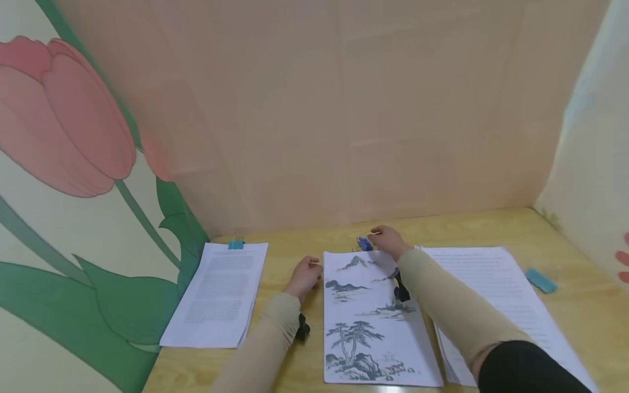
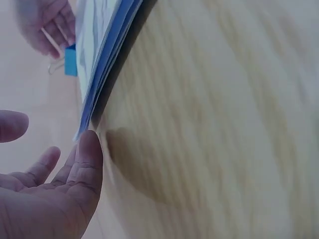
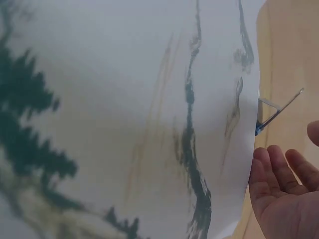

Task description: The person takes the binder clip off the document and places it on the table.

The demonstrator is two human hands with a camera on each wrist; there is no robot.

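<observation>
In the head view, a stack of paper [image 1: 363, 314] with an ink landscape on its top sheet lies in the middle of the table. A blue binder clip [image 1: 364, 244] sits at its far edge. My left hand [image 1: 303, 277] is at the stack's upper left, with the fingertips right at the sheets' edge in the left wrist view, where the layered edge [image 2: 107, 55] shows. My right hand [image 1: 388, 242] is just right of the clip. Its relaxed fingers [image 3: 281, 169] lie along the paper's edge, beside the clip's raised wire handles [image 3: 279, 110] in the right wrist view.
On the left lies a stack of printed pages [image 1: 216, 297] with a teal binder clip [image 1: 236, 244] on top. Another printed stack [image 1: 496, 295] lies on the right, partly under my right arm. A teal object [image 1: 541, 280] rests beside it. A beige wall [image 1: 344, 120] rises behind the table.
</observation>
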